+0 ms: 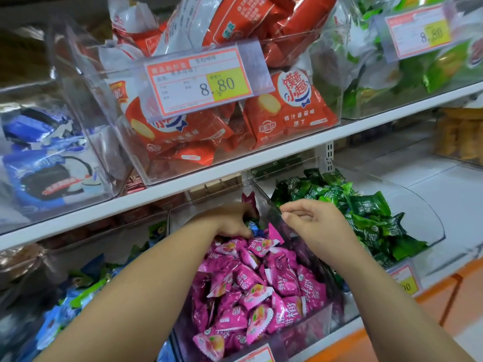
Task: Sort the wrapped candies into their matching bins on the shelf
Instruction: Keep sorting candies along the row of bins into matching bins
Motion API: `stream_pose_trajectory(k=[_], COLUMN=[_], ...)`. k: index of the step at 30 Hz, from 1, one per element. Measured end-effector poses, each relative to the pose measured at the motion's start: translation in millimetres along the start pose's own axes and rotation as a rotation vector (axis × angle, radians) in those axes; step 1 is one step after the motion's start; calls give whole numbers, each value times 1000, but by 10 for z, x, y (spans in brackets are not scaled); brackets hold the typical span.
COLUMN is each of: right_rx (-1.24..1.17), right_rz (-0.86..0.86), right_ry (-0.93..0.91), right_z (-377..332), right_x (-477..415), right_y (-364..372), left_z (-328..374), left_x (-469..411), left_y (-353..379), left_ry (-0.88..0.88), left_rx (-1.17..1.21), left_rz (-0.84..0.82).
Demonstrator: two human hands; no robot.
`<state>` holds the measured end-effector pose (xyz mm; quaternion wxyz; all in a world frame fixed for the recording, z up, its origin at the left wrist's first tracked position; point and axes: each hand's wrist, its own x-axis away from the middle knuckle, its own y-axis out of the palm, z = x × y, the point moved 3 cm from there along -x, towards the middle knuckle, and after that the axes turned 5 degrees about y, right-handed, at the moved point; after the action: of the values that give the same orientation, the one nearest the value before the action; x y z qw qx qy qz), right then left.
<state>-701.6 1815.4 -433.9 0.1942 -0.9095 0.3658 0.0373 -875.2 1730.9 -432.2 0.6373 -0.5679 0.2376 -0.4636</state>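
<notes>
Head view: the left hand [230, 221] is sunk fingers-down among the pink candies [261, 291] at the back of their clear bin [317, 318] on the lower shelf [449, 194]; whether anything is gripped cannot be told. The right hand [317, 226] is held above the wall shared with the green candies [366, 205], fingers loosely curled, nothing seen in them.

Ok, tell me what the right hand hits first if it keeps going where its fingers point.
Probably the clear divider wall between the pink candies and green candies, just left of the right hand; the left hand lies beyond. Depth is unclear.
</notes>
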Motion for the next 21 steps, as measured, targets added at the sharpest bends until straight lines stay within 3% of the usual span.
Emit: stream_pose_trajectory(k=[8, 13, 21], right_rx=[34, -142, -208], right_rz=[12, -174, -325], right_ry=[-74, -33, 27], right_z=[-131, -326, -327], right_x=[39, 152, 278], right_y=[-39, 56, -132], left_z=[95, 335, 606], left_x=[673, 1080, 1266], left_y=[-277, -132, -6], left_ry=[132, 271, 390], left_rx=[359, 618, 694], left_rz=[321, 318, 349])
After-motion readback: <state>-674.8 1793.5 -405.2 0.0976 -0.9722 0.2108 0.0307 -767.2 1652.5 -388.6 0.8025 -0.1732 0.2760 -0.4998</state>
